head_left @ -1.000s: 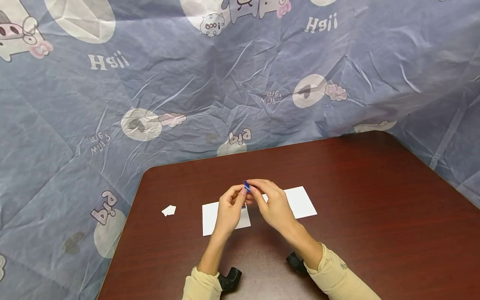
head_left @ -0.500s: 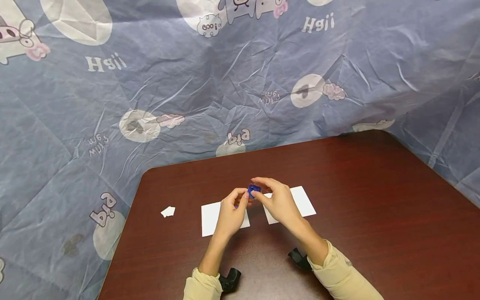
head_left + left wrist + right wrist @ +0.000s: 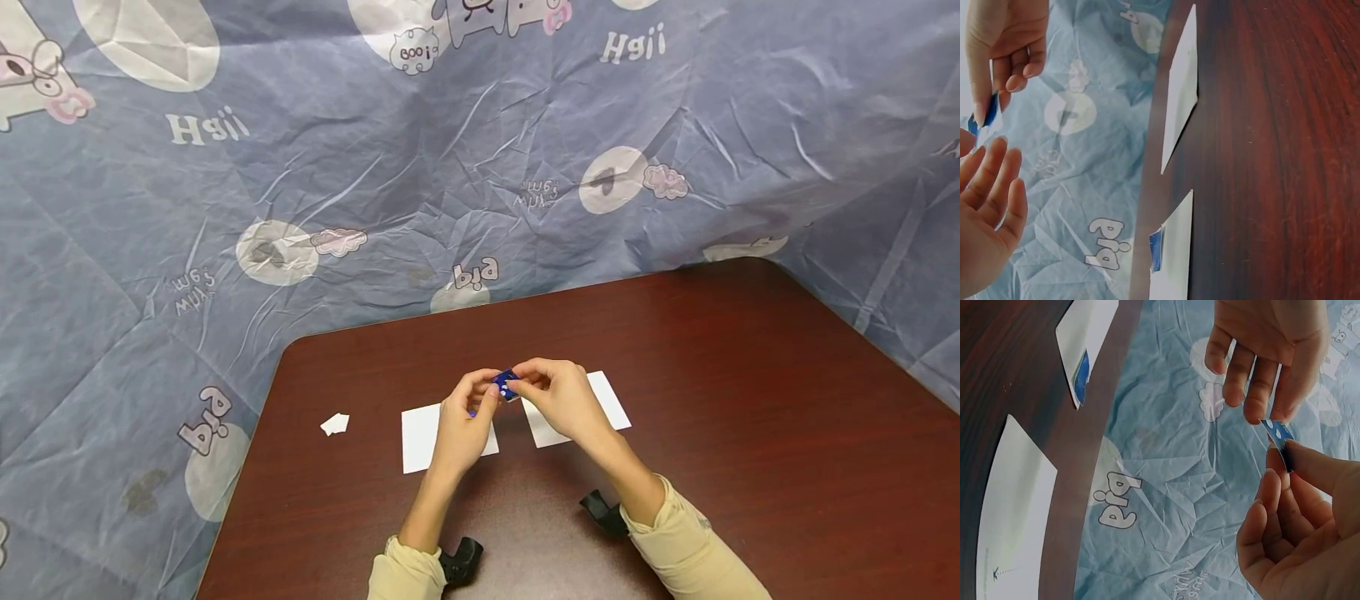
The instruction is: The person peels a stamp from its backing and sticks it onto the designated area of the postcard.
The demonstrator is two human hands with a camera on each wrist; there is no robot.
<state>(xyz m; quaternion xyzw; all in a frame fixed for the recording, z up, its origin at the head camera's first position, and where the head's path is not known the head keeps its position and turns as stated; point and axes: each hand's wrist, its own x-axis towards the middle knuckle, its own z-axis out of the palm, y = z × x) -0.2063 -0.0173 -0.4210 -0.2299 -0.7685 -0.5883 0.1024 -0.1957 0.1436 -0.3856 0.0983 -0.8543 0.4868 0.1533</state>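
Observation:
Above the table, a small flat blue piece with white marks (image 3: 506, 384) is held between both hands. My right hand (image 3: 562, 398) pinches it between thumb and index finger, the other fingers curled behind. The left hand (image 3: 462, 423) grips its left edge with thumb and fingertip; the remaining fingers spread loosely in the left wrist view. Below lie two white paper sheets, a left sheet (image 3: 420, 437) and a right sheet (image 3: 610, 402). On the left sheet sits another blue piece (image 3: 1082, 378), mostly hidden behind the left hand in the head view.
Several small white scraps (image 3: 335, 424) lie together on the left of the dark red-brown table (image 3: 712, 400). Black devices (image 3: 461, 561) are strapped at the wrists. A blue patterned cloth (image 3: 405, 167) hangs behind the table.
The blue piece has turned from nearly edge-on to showing its face with white marks. The right hand has shifted its hold, its fingers now curled behind the piece.

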